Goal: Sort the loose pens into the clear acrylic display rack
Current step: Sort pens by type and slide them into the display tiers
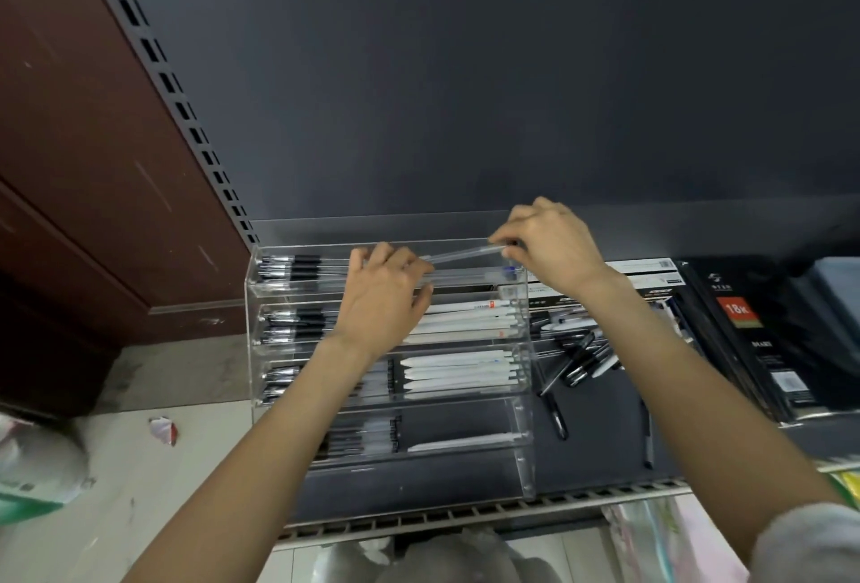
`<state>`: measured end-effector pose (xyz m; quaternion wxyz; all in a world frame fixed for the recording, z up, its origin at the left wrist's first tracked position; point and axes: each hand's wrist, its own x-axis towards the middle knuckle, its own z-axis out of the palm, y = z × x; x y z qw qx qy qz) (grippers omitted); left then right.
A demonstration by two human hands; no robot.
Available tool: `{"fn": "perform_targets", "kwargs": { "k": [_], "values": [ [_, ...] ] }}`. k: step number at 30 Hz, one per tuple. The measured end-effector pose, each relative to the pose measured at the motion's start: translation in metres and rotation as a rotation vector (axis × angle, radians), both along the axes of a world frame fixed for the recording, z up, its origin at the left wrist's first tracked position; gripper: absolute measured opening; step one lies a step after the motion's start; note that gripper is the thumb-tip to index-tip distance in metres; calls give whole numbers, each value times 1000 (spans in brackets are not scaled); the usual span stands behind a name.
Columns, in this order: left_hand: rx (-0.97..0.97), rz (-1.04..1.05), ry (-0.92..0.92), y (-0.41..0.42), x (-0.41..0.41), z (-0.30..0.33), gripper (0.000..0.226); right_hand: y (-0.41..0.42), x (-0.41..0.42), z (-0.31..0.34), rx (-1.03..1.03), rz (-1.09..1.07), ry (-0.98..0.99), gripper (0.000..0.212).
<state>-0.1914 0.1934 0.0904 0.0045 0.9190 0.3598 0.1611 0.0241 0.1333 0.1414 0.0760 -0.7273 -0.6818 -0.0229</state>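
Rack: our clear acrylic display rack (523,303) stands on the shelf (600,433), tiers part-filled.
Loose pens (581,359): heaped right of it.
Hands: left hand (386,298) and right hand (544,247) each pinch an end of a clear pen (465,253) over the top tier.
Next: we judge it needs lowering level.

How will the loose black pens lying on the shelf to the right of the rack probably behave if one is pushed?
The loose black pens look round and slim, so one would probably roll on the flat dark shelf. They lie crossed in a heap, so a push likely shifts its neighbours. Each seems light and stiff, easy for the right hand.
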Motion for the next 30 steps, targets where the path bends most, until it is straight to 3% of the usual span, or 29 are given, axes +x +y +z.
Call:
{"fn": "perform_targets", "kwargs": {
  "k": [10,12,16,18,20,23,25,27,30],
  "values": [
    [-44,-45,38,2,1,1,34,9,-22,-3,-208,7,-425,29],
    [-54,-41,68,2,1,1,37,5,-23,-6,-156,-1,-352,35],
    [-62,-54,99,-1,-1,7,44,-38,-23,-11,237,-100,44,28],
    [6,-94,14,-9,2,13,42,-73,-22,-19,388,-162,147,26],
    [73,-180,-194,-28,11,21,37,-111,-17,-33,450,-243,222,27],
    [18,-342,-471,-75,34,28,27,-168,3,-66,399,-408,343,29],
    [-130,-407,-521,-108,53,19,24,-198,21,-91,311,-503,358,33],
    [-291,-414,-472,-133,76,-2,25,-221,42,-115,235,-550,321,37],
    [-454,-292,-233,-149,117,-41,37,-240,74,-144,136,-588,303,42]
  ]
}}
